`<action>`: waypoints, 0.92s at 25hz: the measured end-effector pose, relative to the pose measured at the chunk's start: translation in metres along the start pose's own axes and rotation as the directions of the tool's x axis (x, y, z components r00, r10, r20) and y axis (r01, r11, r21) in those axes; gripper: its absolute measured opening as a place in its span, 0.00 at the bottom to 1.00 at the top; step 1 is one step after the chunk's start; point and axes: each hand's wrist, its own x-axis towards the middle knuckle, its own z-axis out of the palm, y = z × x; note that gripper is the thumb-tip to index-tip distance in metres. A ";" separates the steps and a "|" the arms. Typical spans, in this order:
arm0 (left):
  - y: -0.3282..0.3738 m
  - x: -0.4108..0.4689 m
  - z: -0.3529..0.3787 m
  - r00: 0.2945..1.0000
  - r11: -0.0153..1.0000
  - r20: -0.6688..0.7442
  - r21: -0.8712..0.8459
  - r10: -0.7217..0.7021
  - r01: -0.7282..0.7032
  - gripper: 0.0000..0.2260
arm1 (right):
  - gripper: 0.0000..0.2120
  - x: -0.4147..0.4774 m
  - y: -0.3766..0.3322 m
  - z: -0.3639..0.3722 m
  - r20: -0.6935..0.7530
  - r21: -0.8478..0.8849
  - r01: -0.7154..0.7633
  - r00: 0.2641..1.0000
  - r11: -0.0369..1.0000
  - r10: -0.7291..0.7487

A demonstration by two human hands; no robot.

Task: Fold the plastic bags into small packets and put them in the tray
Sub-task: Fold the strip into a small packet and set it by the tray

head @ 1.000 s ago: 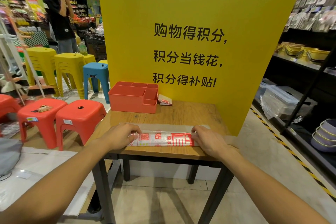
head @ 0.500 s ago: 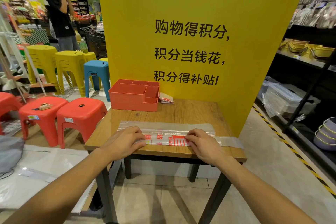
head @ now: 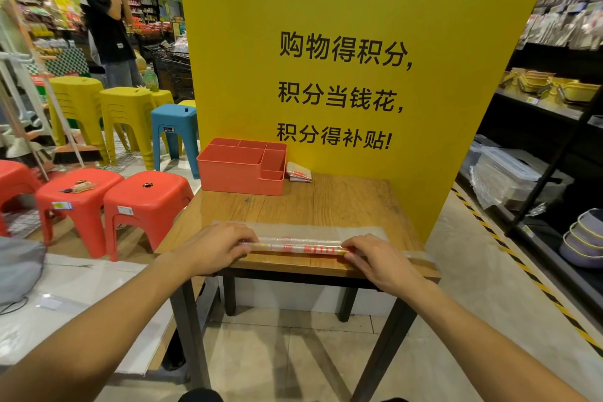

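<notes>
- Left hand (head: 218, 248) and right hand (head: 380, 260), at the near edge of the table (head: 326, 202): set well apart. Each has its fingers curled over one end of the plastic bag (head: 301, 245), pinching the long fold.
- Plastic bag: lies crosswise along the near edge, gathered into a narrow strip with red print. A clear flat layer shows just behind the strip, and a clear tail runs out past the right hand.
- Step in hand, as judged: the lengthwise fold into a narrow band.
  - Both ends should turn over together so the band keeps an even width.
  - The crease should then be pressed flat against the table to drive the air out.
  - The film looks thin and likely to spring open, so one hand should hold while the other smooths.
- The clear tail is best drawn in before the short folds begin.
- Tray (head: 239, 179), far left of the table: coral, divided into compartments, well apart from the bag. No packet shows inside from this angle.
- Small folded packet (head: 298, 172): just beside the tray's right wall, outside it, against the yellow board (head: 326, 10).
</notes>
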 end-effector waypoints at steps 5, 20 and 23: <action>-0.006 0.012 -0.006 0.993 0.985 0.051 -0.133 -0.103 0.109 0.07 | 0.11 0.010 -0.002 -0.008 -0.011 0.070 -0.095 0.995 0.993 0.096; -0.017 0.027 0.013 0.978 0.977 -0.070 -0.099 -0.195 0.188 0.10 | 0.13 0.040 0.007 0.012 -0.083 -0.082 -0.188 0.980 0.979 0.181; -0.010 0.024 0.022 0.984 0.992 -0.137 -0.066 -0.113 0.105 0.08 | 0.08 0.035 0.004 0.018 -0.107 -0.092 -0.135 0.986 0.987 0.125</action>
